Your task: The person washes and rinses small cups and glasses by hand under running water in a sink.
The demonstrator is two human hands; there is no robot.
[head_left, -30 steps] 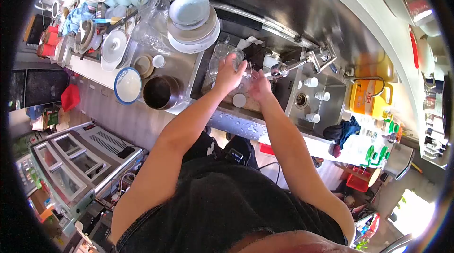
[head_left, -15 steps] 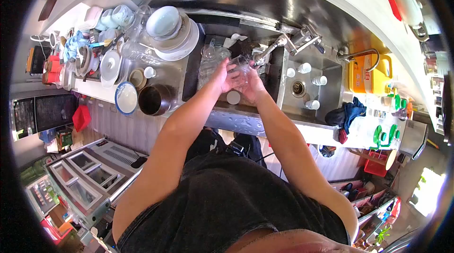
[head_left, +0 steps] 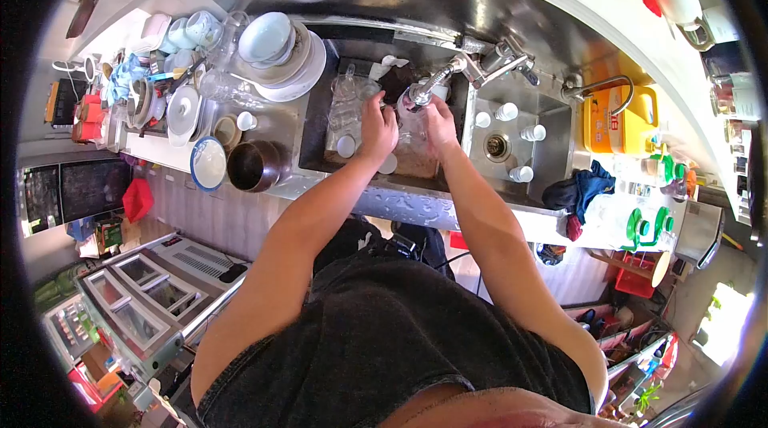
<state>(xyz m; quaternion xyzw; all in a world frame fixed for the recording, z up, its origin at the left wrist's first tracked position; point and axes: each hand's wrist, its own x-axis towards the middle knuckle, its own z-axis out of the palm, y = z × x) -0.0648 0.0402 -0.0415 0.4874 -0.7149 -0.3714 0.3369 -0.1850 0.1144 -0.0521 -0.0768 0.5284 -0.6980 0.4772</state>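
Note:
At the left basin [head_left: 314,136] of the sink, my right hand [head_left: 440,128] grips a clear cup [head_left: 411,112] beneath the faucet head [head_left: 418,94]. My left hand [head_left: 379,130] is just left of the cup, its fingers loosely bent and apart; I see nothing held in it. Clear glassware [head_left: 342,112] lies along the basin's left side, partly hidden by its own glare. Close to my left hand are a small white round piece [head_left: 346,146] and another white disc [head_left: 388,164]. A dark lump and white scraps [head_left: 392,62] sit at the back.
Several white cups [head_left: 533,133] stand or lie in the right basin [head_left: 552,112]. Stacked bowls and plates [head_left: 300,68], a dark pot [head_left: 254,166] and a blue-rimmed bowl [head_left: 209,164] occupy the left counter. A yellow jug [head_left: 620,120] and dark cloth [head_left: 588,188] are at the right.
My hands have moved apart; the right keeps the clear cup under the faucet while the left has drawn away from it. The faucet head has swung left, and another white round piece now shows.

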